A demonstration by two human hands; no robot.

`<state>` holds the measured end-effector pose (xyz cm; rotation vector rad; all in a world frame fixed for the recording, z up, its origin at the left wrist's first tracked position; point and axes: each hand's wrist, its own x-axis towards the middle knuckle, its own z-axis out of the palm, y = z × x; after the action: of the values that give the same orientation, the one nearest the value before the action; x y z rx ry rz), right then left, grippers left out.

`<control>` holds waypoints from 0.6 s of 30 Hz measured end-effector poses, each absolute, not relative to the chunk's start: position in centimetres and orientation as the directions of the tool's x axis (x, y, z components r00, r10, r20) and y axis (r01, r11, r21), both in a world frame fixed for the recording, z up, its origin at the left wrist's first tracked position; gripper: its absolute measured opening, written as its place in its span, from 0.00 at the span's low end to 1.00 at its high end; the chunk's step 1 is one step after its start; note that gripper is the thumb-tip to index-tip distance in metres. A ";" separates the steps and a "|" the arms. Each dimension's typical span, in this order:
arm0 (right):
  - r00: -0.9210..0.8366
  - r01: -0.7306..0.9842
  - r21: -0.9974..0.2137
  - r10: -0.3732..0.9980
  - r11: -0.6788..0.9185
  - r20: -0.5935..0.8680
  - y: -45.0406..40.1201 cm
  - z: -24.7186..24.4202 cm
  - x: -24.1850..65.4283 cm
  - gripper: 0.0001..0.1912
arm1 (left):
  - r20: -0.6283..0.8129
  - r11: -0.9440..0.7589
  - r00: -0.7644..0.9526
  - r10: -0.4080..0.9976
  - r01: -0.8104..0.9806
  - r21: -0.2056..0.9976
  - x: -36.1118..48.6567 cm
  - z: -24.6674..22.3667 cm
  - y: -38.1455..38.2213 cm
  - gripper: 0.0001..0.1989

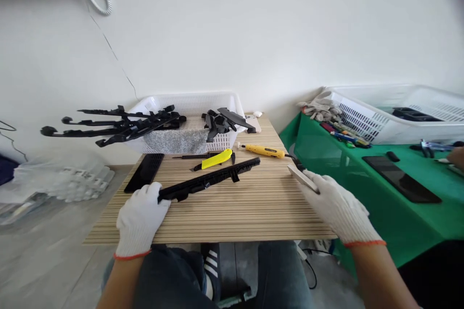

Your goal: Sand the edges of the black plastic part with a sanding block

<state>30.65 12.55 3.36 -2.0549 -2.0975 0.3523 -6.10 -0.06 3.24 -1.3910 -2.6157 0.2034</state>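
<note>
My left hand (142, 215), in a white knitted glove, is closed around the near end of a long black plastic strip (210, 179). The strip slants up to the right over the striped table, and small tabs stick out from its lower side. My right hand (337, 203), gloved too, grips a flat, light-grey bar-like piece (303, 178) at the table's right edge; its exact kind cannot be made out. Beyond the black strip lie a yellow utility knife (216, 159), a dark slim caliper-like tool (192, 156) and a yellow pen-shaped corded tool (263, 150).
A white basket (192, 99) at the back holds black plastic parts (145, 123), several jutting out left. A black phone (145, 173) lies at left, another phone (253, 123) behind. Right, a green-covered table (326, 154) bears another basket (380, 91); a person's hand (457, 157) shows there.
</note>
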 end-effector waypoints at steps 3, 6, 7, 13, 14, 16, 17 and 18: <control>0.011 0.985 -0.169 0.993 -0.031 -0.115 12.5 2.3 29.4 0.28 | 0.134 0.604 -0.589 0.797 0.776 -0.180 -6.2 2.9 -0.2 0.14; -0.062 0.992 -0.115 0.991 0.048 -0.117 12.3 1.6 26.8 0.28 | 0.154 0.618 -0.599 0.786 0.766 -0.178 -6.3 2.7 -0.3 0.14; -0.086 0.992 -0.104 0.990 0.075 -0.109 12.2 1.5 25.9 0.28 | 0.160 0.617 -0.596 0.787 0.766 -0.181 -6.3 2.6 -0.3 0.14; -0.394 0.913 -0.133 0.918 0.385 -0.044 10.5 0.9 21.4 0.25 | 0.176 0.611 -0.585 0.791 0.769 -0.188 -6.1 2.6 -0.4 0.13; -0.463 0.878 -0.149 0.886 0.454 -0.026 9.8 0.8 20.7 0.25 | 0.183 0.616 -0.589 0.787 0.765 -0.187 -6.2 2.6 -0.4 0.13; -0.569 0.808 -0.180 0.822 0.561 0.011 8.4 0.5 19.4 0.24 | 0.193 0.622 -0.592 0.782 0.762 -0.183 -6.2 2.6 -0.4 0.14; -0.602 0.780 -0.197 0.798 0.594 0.024 7.9 0.4 18.8 0.24 | 0.193 0.622 -0.593 0.782 0.762 -0.181 -6.2 2.6 -0.4 0.14; -0.625 0.758 -0.216 0.780 0.615 0.029 7.4 0.3 18.2 0.24 | 0.187 0.622 -0.595 0.782 0.762 -0.177 -6.2 2.6 -0.4 0.14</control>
<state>18.16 7.36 0.34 -1.2985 -2.7141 0.2780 -6.23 -0.37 2.64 -1.2619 -2.6006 0.1145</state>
